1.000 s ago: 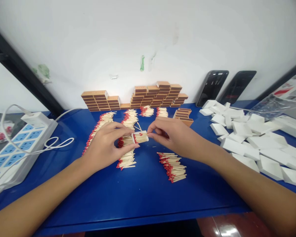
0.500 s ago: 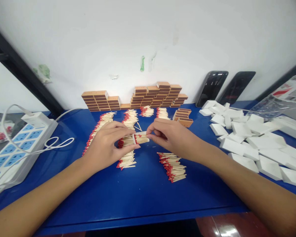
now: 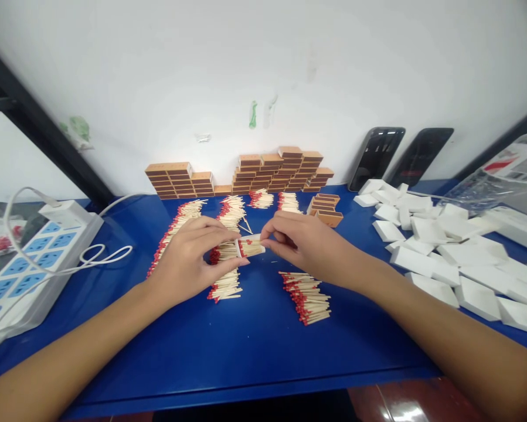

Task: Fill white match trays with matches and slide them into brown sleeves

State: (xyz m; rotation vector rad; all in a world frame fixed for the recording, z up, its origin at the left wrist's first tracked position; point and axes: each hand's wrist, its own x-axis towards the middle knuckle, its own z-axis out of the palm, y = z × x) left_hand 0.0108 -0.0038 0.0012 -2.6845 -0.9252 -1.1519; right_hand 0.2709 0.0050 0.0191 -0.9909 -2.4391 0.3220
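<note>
Between my two hands is a small white matchbox tray (image 3: 255, 238) with red-headed matches (image 3: 249, 247) lying in it. My left hand (image 3: 193, 252) grips the tray's left end between thumb and fingers. At the other end, the pinched fingertips of my right hand (image 3: 296, 240) hold the tray's right edge. Directly below and behind the left fingers lies a pile of loose matches (image 3: 225, 286). Another heap of matches (image 3: 306, 299) rests under my right wrist. To the left, a long row of matches (image 3: 175, 231) runs partly behind my left hand.
Closed matchboxes (image 3: 272, 170) are stacked along the wall, with several sleeves (image 3: 325, 208) standing nearer. Many white trays (image 3: 439, 252) cover the table's right side. Two dark phones (image 3: 380, 155) stand near the wall. A power strip (image 3: 38, 258) with white cables sits at left on the blue table (image 3: 254, 363).
Almost nothing differs. Both hands keep hold of the tray in the same place, and the view has shifted very slightly.
</note>
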